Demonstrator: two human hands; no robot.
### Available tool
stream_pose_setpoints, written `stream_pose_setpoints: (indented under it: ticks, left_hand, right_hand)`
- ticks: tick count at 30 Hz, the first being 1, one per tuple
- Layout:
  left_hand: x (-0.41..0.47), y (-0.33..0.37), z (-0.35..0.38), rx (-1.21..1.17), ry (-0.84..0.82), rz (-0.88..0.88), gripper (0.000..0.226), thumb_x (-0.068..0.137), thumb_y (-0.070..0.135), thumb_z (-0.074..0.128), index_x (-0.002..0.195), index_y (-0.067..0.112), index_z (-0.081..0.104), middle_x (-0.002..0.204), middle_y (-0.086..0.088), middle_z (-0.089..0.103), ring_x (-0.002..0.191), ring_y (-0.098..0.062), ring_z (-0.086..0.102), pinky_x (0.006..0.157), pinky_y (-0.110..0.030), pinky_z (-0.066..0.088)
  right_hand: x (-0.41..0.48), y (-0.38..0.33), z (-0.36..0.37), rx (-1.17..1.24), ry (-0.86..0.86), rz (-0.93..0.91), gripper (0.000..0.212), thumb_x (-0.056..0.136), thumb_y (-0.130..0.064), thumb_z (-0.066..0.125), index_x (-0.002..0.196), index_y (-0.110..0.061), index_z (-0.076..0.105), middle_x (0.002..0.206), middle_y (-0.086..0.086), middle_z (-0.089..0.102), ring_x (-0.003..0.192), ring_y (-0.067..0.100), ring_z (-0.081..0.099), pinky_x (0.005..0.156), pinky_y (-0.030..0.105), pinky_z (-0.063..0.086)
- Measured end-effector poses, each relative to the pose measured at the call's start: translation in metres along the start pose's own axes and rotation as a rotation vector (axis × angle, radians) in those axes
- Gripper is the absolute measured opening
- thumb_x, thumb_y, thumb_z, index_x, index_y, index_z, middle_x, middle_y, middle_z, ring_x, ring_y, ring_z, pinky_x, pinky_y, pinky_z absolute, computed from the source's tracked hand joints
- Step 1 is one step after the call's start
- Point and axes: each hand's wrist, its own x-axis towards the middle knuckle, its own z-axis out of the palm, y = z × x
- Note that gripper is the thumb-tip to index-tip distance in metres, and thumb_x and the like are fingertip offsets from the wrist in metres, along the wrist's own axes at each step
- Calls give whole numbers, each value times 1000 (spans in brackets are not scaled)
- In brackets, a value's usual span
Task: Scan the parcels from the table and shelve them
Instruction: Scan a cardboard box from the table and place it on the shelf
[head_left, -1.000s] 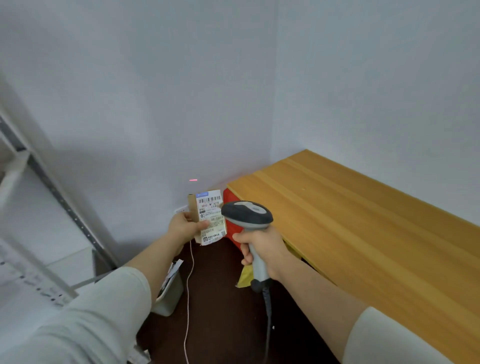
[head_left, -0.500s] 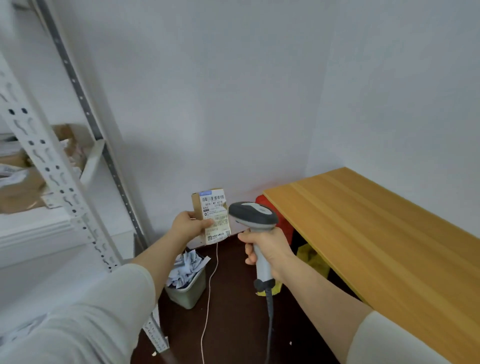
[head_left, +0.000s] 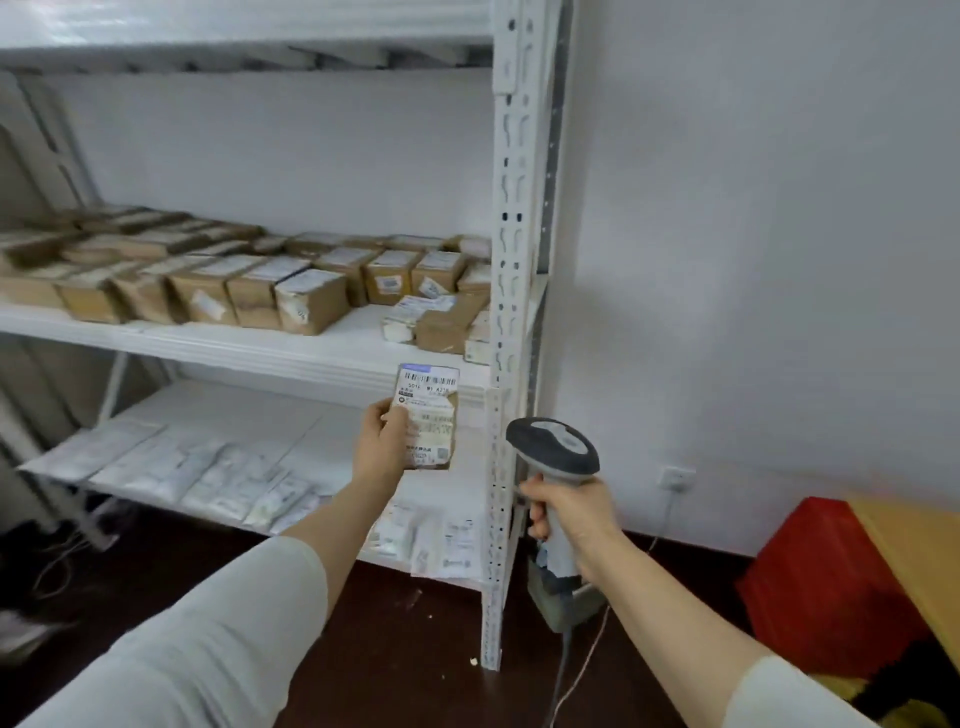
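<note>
Facing the white shelving unit (head_left: 519, 218), I hold a small labelled cardboard parcel (head_left: 429, 415) upright in my left hand (head_left: 379, 441), fingers wrapped around it, before the middle shelf (head_left: 291, 353). My right hand (head_left: 566, 512) grips the barcode scanner (head_left: 554, 452) beside the post.

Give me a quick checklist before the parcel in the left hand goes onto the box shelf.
1. Parcel held firmly by the left hand: ok, fingers wrap its left edge, label faces the camera.
2. Scan registered: cannot tell, no beam or indicator shows.
3. Scanner out of the way: ok, the right hand holds it to the right of the shelf post.
4. Free spot on the middle shelf: ok, bare board shows between the row of brown boxes and the pile by the post.
5. Path to that spot: ok, nothing stands between parcel and shelf edge.
</note>
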Motion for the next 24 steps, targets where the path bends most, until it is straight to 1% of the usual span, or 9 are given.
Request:
stream_pose_setpoints:
  ticks: [3,5,6,8,13,16,19,21,24]
  left_hand:
    - [33,10,-40,-29,125,-1,43,87,31,48,128,17,45,108,-6,62,83,-21,60,67,-31,51]
    - [61,16,-57,-13,192,11,52,91,30,50,139,14,39,119,-5,57,103,-25,59,92,-44,50]
    - [79,17,-64,-3,215,16,51,93,28,50,140,13,38,121,-6,56,107,-26,58,96,-45,48]
    - [117,22,-74,22,235,29,45,94,30,51,135,14,42,123,-8,58,107,-29,59,93,-47,49]
    - [208,31,-81,155,197,48,39,97,30,51,129,10,50,113,-11,60,88,-30,64,67,-39,56]
    - [251,30,-79,295,144,93,41,96,33,50,129,9,53,118,-16,62,98,-35,64,79,-46,57]
    - [283,27,-75,399,32,77,56,88,47,50,130,10,54,125,-18,59,109,-37,59,91,-43,51]
    - [294,27,-72,451,-62,59,76,78,56,51,143,18,41,143,-17,41,122,-36,50,101,-46,45]
    - [299,23,-74,777,-144,188,66,87,40,58,147,26,34,156,-14,11,142,-34,15,115,-45,25]
  right_hand:
    - [12,-1,41,-41,-83,-13,12,81,3,66,72,-3,61,51,8,51,42,16,44,52,31,43]
    - [23,-2,62,-62,-106,-16,12,81,3,65,72,-4,61,52,8,52,41,15,44,54,32,44]
    - [31,-2,73,-71,-106,-15,11,81,3,66,73,-4,61,52,8,52,42,15,44,56,33,45]
    - [51,-4,95,-73,-87,-11,10,81,2,66,73,-4,62,52,8,53,42,15,45,59,34,46]
    - [100,-8,147,29,24,50,9,81,5,65,76,-1,62,50,10,52,37,15,42,53,31,44]
    - [126,-11,172,51,73,70,10,80,6,66,75,-2,62,50,9,52,38,16,41,50,28,43]
    - [144,-10,189,45,129,79,11,79,5,67,73,-2,62,50,10,53,38,17,42,50,28,45]
    - [152,-9,196,45,163,80,12,79,5,68,71,-2,62,50,11,53,37,17,41,49,28,45]
    - [163,-9,205,51,211,80,13,79,5,68,71,-2,61,50,11,52,36,18,41,49,29,45]
